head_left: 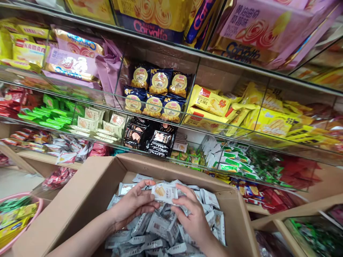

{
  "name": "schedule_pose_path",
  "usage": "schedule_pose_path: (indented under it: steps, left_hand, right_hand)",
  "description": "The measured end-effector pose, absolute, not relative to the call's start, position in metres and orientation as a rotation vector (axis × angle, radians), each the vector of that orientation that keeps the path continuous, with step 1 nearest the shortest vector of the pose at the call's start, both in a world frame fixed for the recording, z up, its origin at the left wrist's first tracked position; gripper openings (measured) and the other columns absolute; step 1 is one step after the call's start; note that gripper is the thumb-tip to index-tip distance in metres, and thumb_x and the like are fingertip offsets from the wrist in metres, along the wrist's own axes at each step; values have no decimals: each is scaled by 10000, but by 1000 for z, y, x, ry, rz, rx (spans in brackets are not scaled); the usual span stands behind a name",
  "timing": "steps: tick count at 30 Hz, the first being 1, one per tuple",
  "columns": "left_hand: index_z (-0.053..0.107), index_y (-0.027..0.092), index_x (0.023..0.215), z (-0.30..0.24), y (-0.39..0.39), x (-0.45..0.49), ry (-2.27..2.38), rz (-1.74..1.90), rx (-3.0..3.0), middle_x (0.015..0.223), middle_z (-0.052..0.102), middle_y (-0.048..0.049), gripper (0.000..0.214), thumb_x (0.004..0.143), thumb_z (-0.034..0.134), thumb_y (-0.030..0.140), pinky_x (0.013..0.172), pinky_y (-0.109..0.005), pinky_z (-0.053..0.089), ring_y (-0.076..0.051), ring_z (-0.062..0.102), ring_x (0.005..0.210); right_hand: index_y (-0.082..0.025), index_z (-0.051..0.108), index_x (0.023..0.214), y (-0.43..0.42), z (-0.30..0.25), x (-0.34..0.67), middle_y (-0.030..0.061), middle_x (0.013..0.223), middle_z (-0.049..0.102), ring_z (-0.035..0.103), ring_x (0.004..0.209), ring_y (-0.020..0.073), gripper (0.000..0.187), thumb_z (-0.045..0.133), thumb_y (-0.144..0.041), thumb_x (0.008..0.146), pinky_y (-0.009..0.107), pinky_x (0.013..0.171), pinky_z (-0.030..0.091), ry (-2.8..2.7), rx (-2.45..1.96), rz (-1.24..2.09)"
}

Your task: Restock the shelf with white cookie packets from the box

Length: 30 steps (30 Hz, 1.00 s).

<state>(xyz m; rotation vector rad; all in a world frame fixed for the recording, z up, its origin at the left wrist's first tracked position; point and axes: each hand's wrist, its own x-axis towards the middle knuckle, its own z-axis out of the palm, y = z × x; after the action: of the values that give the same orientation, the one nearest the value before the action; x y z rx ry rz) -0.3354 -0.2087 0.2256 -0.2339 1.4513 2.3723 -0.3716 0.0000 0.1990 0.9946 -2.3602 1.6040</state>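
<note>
A small white snack packet (164,193) with a picture of pale biscuits faces me, held level between both hands. My left hand (136,203) pinches its left end, and my right hand (190,210) grips the right end with thumb and fingers. Below the hands is an open cardboard box (88,189) filled with many similar packets (160,226), heaped loosely at different angles. The forearms reach in over the near side of the box.
Glass-fronted shelves (158,142) rise just behind the box, stocked with blue cookie bags (160,82), yellow packets (209,101) and black packets (160,137). A pink basket (40,207) of snacks stands at lower left. Wooden bins (284,228) lie to the right.
</note>
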Motion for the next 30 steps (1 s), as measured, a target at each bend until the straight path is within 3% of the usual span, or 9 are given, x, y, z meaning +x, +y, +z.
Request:
schedule_pose_path:
  steps: [2, 6, 9, 12, 15, 19, 24, 27, 30]
  left_hand:
    - [381, 223, 1017, 226, -209, -336, 1489, 2364, -153, 773, 621, 11, 415, 721, 671, 204, 627, -194, 460, -102, 612, 693]
    - [282, 272, 1144, 224, -207, -335, 1588, 2291, -5, 802, 612, 22, 606, 697, 687, 211, 576, -208, 437, -111, 600, 659]
    - [319, 269, 1145, 220, -206, -335, 1623, 2187, 36, 850, 599, 15, 614, 669, 707, 266, 540, -220, 417, -121, 592, 632]
    - [491, 186, 931, 215, -205, -335, 1737, 2118, 45, 745, 580, 25, 358, 675, 693, 333, 516, -197, 366, -89, 528, 595]
    - [528, 146, 762, 211, -202, -335, 1814, 2142, 2, 656, 564, 29, 278, 677, 688, 357, 520, -186, 335, -69, 469, 571]
    - [492, 165, 755, 209, -198, -333, 1709, 2227, 46, 631, 566, 39, 314, 652, 709, 366, 524, -194, 335, -76, 481, 557]
    - [492, 183, 882, 213, -205, -336, 1789, 2201, -74, 754, 565, 23, 326, 711, 642, 417, 576, -214, 359, -105, 526, 661]
    - [492, 178, 854, 211, -208, -338, 1808, 2162, -119, 694, 538, 40, 328, 701, 646, 425, 534, -203, 325, -92, 499, 608]
    - [487, 176, 837, 204, -207, -338, 1784, 2130, -76, 695, 524, 41, 340, 690, 648, 437, 519, -200, 301, -88, 480, 591]
  right_hand:
    - [-263, 557, 1040, -3, 194, -371, 77, 1315, 408, 433, 1157, 250, 310, 618, -273, 736, 388, 881, 429, -2352, 809, 1998]
    - [-226, 375, 1194, -12, 189, -370, 85, 1017, 608, 594, 861, 209, 523, 597, -386, 748, 323, 659, 502, -2252, 357, 2652]
    - [-177, 502, 991, -14, 192, -373, 52, 833, 638, 581, 718, 174, 367, 630, -386, 719, 259, 565, 472, -2314, 303, 2620]
    - [-163, 558, 859, -13, 195, -373, 42, 783, 635, 556, 657, 149, 263, 630, -375, 721, 243, 550, 444, -2355, 412, 2504]
    - [-183, 564, 932, -18, 194, -364, 45, 868, 644, 582, 735, 173, 348, 684, -370, 663, 277, 626, 466, -2224, 328, 2653]
    - [-173, 555, 938, -28, 190, -349, 54, 843, 663, 611, 756, 217, 462, 745, -377, 569, 324, 634, 494, -2090, 146, 2922]
    - [-158, 525, 992, -11, 233, -389, 81, 945, 661, 615, 850, 208, 463, 713, -352, 616, 346, 777, 479, -2130, 144, 2590]
    - [-154, 512, 995, 7, 270, -450, 94, 982, 647, 616, 854, 222, 426, 672, -335, 644, 349, 707, 499, -2190, 177, 2263]
    - [-140, 523, 1011, 14, 286, -513, 90, 954, 653, 616, 809, 187, 285, 536, -261, 753, 313, 696, 480, -2599, 519, 1474]
